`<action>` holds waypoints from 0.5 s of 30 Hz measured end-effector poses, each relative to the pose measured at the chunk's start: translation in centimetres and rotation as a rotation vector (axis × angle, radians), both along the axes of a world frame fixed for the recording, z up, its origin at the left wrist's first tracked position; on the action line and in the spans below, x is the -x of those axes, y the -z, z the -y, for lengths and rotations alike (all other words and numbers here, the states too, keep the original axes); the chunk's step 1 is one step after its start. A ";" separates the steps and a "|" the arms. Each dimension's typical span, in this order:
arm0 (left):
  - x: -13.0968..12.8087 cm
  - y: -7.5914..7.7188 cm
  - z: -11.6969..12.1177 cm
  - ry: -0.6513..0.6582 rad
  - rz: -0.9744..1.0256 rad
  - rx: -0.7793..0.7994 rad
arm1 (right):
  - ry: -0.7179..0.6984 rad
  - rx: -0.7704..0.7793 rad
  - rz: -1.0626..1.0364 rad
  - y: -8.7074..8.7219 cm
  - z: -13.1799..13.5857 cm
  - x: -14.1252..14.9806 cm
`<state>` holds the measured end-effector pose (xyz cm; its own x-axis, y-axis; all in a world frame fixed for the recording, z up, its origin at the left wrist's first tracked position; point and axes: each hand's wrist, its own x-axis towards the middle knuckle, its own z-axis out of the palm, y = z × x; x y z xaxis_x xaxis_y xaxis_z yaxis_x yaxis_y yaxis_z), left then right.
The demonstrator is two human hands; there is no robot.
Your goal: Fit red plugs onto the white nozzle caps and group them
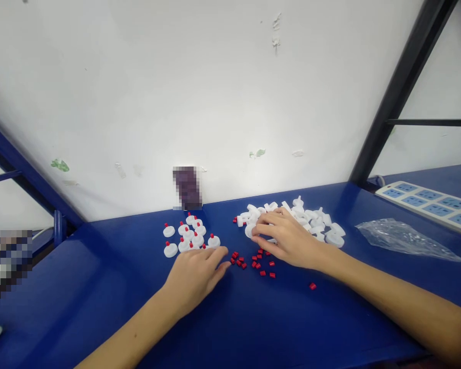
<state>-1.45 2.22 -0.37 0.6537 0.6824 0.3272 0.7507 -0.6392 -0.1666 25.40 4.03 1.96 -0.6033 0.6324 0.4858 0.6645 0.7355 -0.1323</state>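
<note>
My left hand (195, 270) rests low over the blue table, thumb and index finger apart, nothing visible between them. Just beyond its fingers stands a group of round white caps with red tips (170, 249), their nozzles pointing up. My right hand (288, 237) is at the near left edge of a heap of plain white caps (317, 220). Its thumb and fingers close on a white cap (249, 230) at that edge; the hand hides part of the heap. Several small red tips (256, 265) lie loose between my hands.
A single red tip (312, 286) lies apart, near my right forearm. A clear plastic bag (405, 237) lies flat on the right, beside a white panel with blue squares (426, 205). At the back, a blurred dark object (188, 188) leans on the white wall. Metal posts flank the table.
</note>
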 end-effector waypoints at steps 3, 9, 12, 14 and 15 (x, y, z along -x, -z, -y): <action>-0.8 0.5 0.4 0.098 -0.022 0.004 | -0.012 0.104 -0.088 -0.3 0.1 0.1; -0.7 0.8 0.1 0.077 -0.059 0.066 | -0.039 0.300 -0.364 -1.0 0.5 0.3; -0.7 0.5 0.0 0.070 -0.008 0.149 | -0.067 0.378 -0.425 -0.8 0.8 0.4; -0.8 0.3 0.1 0.085 0.040 0.227 | -0.084 0.409 -0.414 -0.5 0.9 0.5; -0.9 0.2 0.2 0.093 0.060 0.264 | -0.089 0.415 -0.404 -0.3 1.0 0.6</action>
<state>-0.54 2.06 -0.61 0.7021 0.6873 0.1863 0.6904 -0.7211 0.0579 24.78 3.03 2.24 -0.4812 0.7745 0.4105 0.4397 0.6184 -0.6514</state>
